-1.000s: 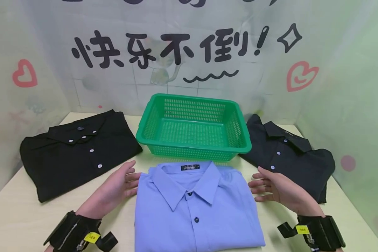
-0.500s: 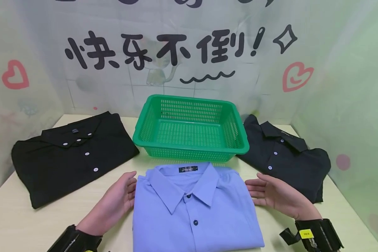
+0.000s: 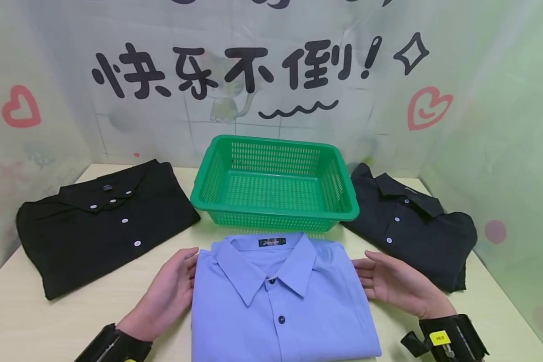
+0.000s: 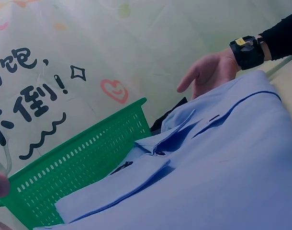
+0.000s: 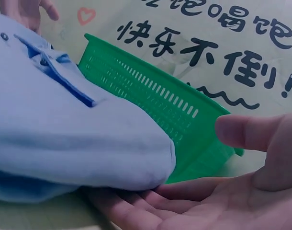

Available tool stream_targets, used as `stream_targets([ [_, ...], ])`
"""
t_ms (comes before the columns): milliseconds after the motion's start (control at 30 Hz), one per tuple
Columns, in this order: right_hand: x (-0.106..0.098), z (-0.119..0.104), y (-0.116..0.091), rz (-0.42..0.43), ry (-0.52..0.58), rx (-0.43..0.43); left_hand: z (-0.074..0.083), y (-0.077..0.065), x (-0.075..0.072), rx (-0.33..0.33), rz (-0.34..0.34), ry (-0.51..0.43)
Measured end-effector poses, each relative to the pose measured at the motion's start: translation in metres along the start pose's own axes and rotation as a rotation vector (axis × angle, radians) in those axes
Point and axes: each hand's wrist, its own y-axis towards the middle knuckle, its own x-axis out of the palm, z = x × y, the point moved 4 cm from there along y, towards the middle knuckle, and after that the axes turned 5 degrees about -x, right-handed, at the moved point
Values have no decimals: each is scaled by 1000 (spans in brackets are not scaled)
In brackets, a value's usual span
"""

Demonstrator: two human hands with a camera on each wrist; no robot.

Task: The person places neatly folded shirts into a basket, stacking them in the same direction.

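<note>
A folded light blue shirt (image 3: 321, 311) lies on the table, collar toward the back, with a dark label inside the neck. At its left edge is my left hand (image 3: 174, 289), thumb up, fingertips partly hidden by the cloth. My right hand (image 3: 395, 284) is at the opposite edge, palm facing the shirt. In the right wrist view, the nearly straight fingers (image 5: 184, 215) reach under the shirt's side while the thumb stays apart above. Only bits of the left hand show in the left wrist view.
Behind the shirt stands a green plastic basket (image 3: 276, 213) with nothing in it. A folded black shirt (image 3: 90, 246) lies at the left, and a folded dark navy shirt (image 3: 416, 241) at the right, partly behind the basket. A printed curtain (image 3: 140, 125) closes off the back.
My left hand has come back slightly toward me and lies closer against the shirt's left edge. The right hand has moved a little inward to the right edge. The shirt lies still.
</note>
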Motion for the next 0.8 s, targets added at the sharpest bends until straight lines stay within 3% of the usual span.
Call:
stream_targets([
  [433,16,12,7,-109,71,11,-4,-2,3,25,-77,-105],
  [800,17,18,12,-92,129,-43,-4,4,5,1,-129,-20],
])
